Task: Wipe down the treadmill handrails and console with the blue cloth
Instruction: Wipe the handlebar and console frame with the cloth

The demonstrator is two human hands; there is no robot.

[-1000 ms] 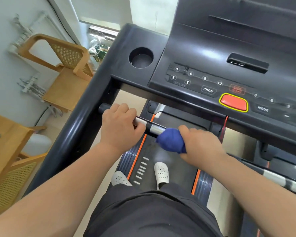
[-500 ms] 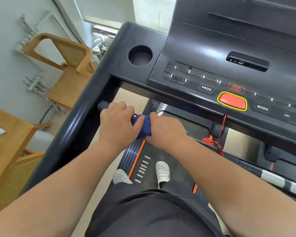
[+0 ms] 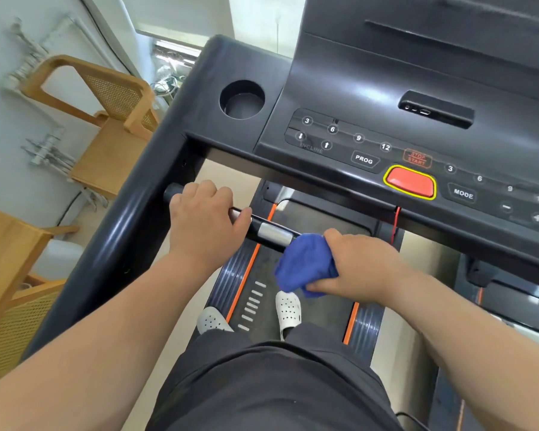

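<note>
A black crossbar handrail point(image 3: 273, 233) with a silver sensor band runs under the treadmill console point(image 3: 371, 98). My left hand point(image 3: 204, 222) grips the bar near its left end. My right hand point(image 3: 360, 265) holds the bunched blue cloth point(image 3: 305, 267) wrapped over the bar just right of the silver band; part of the cloth hangs below the bar. The bar is hidden under the cloth and right hand. The console shows numbered keys, PROG and MODE buttons and a red stop button point(image 3: 410, 182).
The thick black side rail point(image 3: 131, 222) slopes down on the left. A round cup holder point(image 3: 241, 99) sits at the console's left. Wooden cane chairs point(image 3: 106, 119) stand left of the treadmill. My feet in white clogs point(image 3: 288, 309) stand on the belt. A red safety cord point(image 3: 395, 225) hangs under the console.
My right hand slid the blue cloth left along the bar until it met my left hand, then back right, uncovering the silver band. My left hand kept its grip.
</note>
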